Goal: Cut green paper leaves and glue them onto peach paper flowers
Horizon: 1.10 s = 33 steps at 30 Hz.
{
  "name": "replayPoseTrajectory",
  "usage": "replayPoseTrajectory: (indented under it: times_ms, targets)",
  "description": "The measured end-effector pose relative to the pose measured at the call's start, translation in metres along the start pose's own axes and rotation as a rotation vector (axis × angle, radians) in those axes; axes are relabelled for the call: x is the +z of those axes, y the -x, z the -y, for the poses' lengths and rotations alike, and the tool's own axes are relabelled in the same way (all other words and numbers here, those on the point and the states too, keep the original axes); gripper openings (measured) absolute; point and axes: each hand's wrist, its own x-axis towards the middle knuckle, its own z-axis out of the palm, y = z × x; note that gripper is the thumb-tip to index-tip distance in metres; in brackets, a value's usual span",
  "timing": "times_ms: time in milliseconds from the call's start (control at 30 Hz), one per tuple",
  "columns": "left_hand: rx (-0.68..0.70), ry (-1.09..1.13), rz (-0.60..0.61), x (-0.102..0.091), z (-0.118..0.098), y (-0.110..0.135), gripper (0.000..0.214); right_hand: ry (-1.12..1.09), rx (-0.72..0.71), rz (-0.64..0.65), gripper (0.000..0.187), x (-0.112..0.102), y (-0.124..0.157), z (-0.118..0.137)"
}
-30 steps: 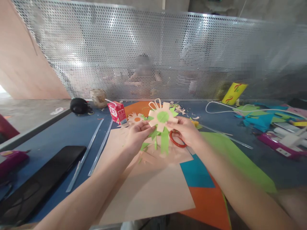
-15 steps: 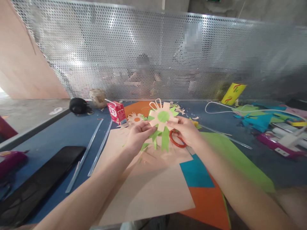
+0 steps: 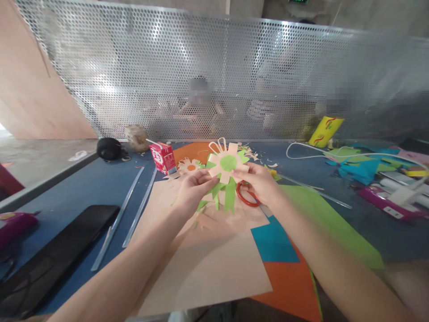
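Observation:
Between both hands a paper flower (image 3: 228,163) is held up, with pale petals, a green round centre and green leaf pieces behind it. My left hand (image 3: 196,188) pinches its lower left side between thumb and fingers. On the right side, my right hand (image 3: 258,181) grips a petal edge. Red-handled scissors (image 3: 248,200) hang at or lie below the right hand; the fingers hide part of them. Beneath are a large pale paper sheet (image 3: 214,268) and green paper strips (image 3: 230,197). Behind the left hand lies another paper flower (image 3: 191,167) with an orange centre.
A red drink carton (image 3: 163,158) with a straw stands at the back left. Clear plastic strips (image 3: 122,214) and a black flat device (image 3: 63,255) lie left. Green paper (image 3: 328,219), blue paper (image 3: 275,239) and a purple power strip (image 3: 390,205) are right. A perforated metal screen (image 3: 134,67) rises behind.
My hands and the flower stay almost still. Behind the screen, a blurred person's shape at the right has shifted.

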Motion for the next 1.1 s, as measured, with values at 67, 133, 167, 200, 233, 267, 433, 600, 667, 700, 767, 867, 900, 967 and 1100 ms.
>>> replayPoseTrajectory:
  times_ms: [67, 133, 167, 200, 233, 267, 433, 600, 667, 700, 767, 867, 900, 967, 1100]
  targets:
    - [0.002, 0.004, -0.001, -0.0004, 0.0001, -0.0002, 0.021, 0.004, 0.001, -0.005, 0.019, 0.0002, 0.0002, 0.0005]
    - [0.0, 0.002, 0.007, -0.0006, 0.0001, -0.0003, 0.021, 0.01, 0.002, -0.01, 0.02, 0.0002, 0.0004, 0.0008]
    - [0.0, -0.002, 0.013, -0.0008, 0.0001, -0.0003, 0.022, 0.016, 0.004, -0.013, 0.019, 0.0002, 0.0005, 0.0009]
    - [0.001, -0.008, 0.017, -0.0009, 0.0001, -0.0003, 0.022, 0.023, 0.007, -0.015, 0.019, 0.0002, 0.0007, 0.0009]
    - [0.002, -0.015, 0.018, -0.0012, 0.0001, -0.0004, 0.023, 0.029, 0.011, -0.016, 0.019, 0.0004, 0.0009, 0.001]
    - [0.003, -0.024, 0.017, -0.0015, 0.0002, -0.0004, 0.024, 0.034, 0.015, -0.016, 0.019, 0.0007, 0.0012, 0.0012]
    - [0.005, -0.059, 0.013, -0.0027, 0.0006, -0.0004, 0.026, 0.038, 0.013, -0.016, 0.017, 0.0035, 0.0027, 0.0029]
    - [0.001, -0.057, 0.017, 0.0004, -0.0014, 0.0006, 0.027, 0.042, -0.002, -0.002, 0.017, 0.0044, 0.002, 0.0019]
    - [-0.005, -0.05, 0.024, 0.0016, -0.0029, 0.0015, 0.026, 0.045, -0.008, 0.006, 0.017, 0.0042, 0.0016, 0.0019]
    - [-0.005, -0.045, 0.024, 0.002, -0.0036, 0.002, 0.026, 0.043, -0.013, 0.013, 0.017, 0.0042, 0.0015, 0.0021]
    - [-0.009, -0.026, 0.014, 0.0019, -0.0047, 0.0033, 0.025, 0.036, -0.022, 0.029, 0.016, 0.0041, 0.0016, 0.0025]
    - [-0.035, 0.028, 0.012, 0.0011, -0.0052, 0.0051, 0.028, 0.049, -0.012, 0.035, 0.016, 0.0038, 0.0019, 0.0018]
    - [-0.043, 0.039, 0.018, 0.001, -0.0051, 0.0056, 0.028, 0.06, -0.005, 0.037, 0.017, 0.0037, 0.002, 0.0012]
    - [-0.051, 0.038, 0.026, 0.0017, -0.0049, 0.0061, 0.027, 0.077, 0.008, 0.046, 0.017, 0.0034, 0.002, -0.0002]
    - [-0.043, -0.037, 0.039, 0.0054, -0.0058, 0.0069, 0.022, 0.09, 0.019, 0.063, 0.02, 0.0031, 0.0025, -0.0021]
